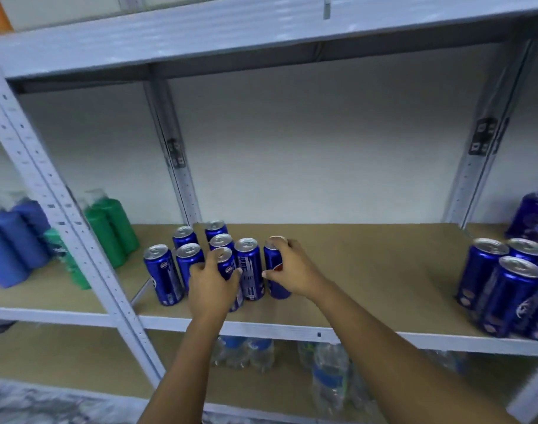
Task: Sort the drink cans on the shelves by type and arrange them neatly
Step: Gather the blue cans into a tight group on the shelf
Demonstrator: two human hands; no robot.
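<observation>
Several tall blue drink cans (163, 275) stand upright in a cluster on the brown shelf board (368, 270), left of centre. My left hand (212, 280) grips the front can (226, 264) of that cluster, fingers curled round its body. My right hand (292, 267) grips the rightmost can (275, 270) from its right side, with fingers over the top. A second group of blue cans (506, 289) stands at the shelf's right end, apart from both hands.
Green bottles (111, 228) and blue bottles (13, 240) stand in the bay to the left, behind a grey upright post (68, 228). A purple bottle (534, 215) sits at the far right. Clear plastic water bottles (329, 377) fill the shelf below.
</observation>
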